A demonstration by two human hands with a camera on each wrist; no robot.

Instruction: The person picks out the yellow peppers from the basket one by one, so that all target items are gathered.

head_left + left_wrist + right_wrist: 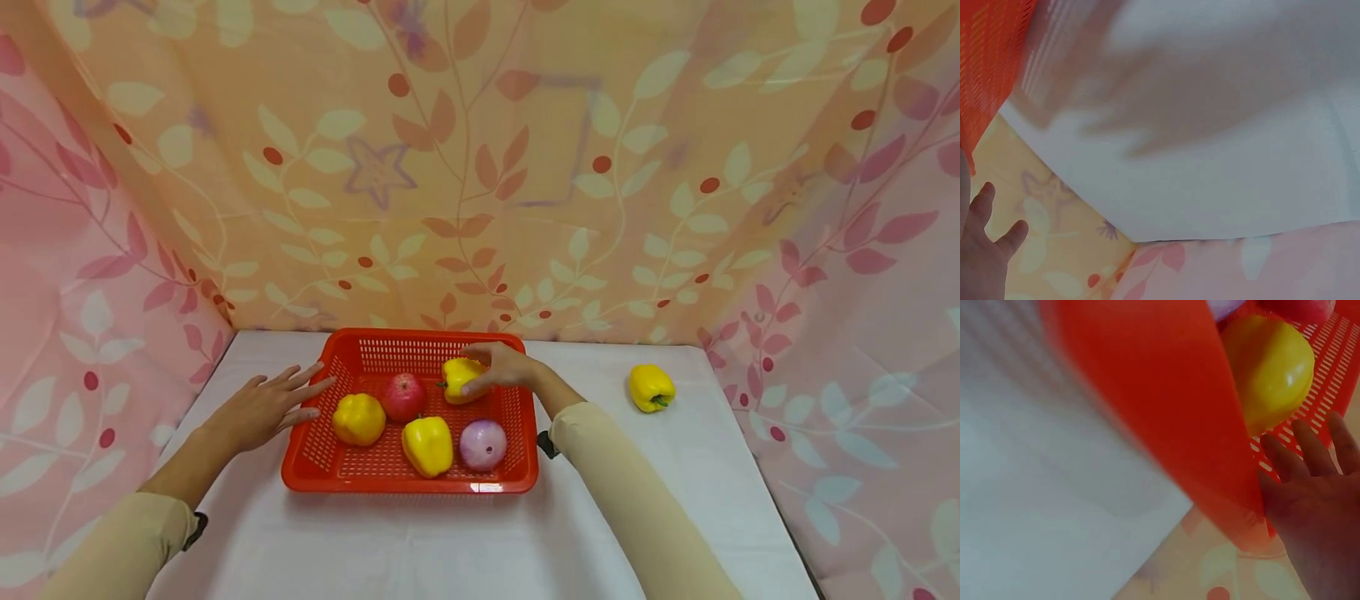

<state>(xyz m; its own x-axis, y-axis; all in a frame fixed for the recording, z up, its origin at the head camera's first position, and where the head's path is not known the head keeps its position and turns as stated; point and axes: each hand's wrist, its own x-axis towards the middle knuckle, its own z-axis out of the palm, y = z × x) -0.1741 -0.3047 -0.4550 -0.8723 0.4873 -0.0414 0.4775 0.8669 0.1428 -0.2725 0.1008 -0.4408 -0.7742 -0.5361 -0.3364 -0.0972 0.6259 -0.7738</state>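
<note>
A red plastic basket (408, 485) stands on the white-covered table. My right hand (504, 367) reaches over its right back corner, thumb and fingers spread about a yellow bell pepper (459, 381). In the right wrist view the fingers (1316, 450) look extended beside that pepper (1272, 372); contact is hard to tell. My left hand (270, 406) is at the basket's left rim with fingers spread, holding nothing. Also in the basket are a red round fruit (403, 397), an orange-yellow fruit (358, 419), another yellow bell pepper (427, 446) and a purple onion (483, 444).
One more yellow bell pepper (651, 387) lies on the white tablecloth (600, 367), to the right of the basket. Patterned cloth walls (465, 167) enclose the table at the back and on both sides.
</note>
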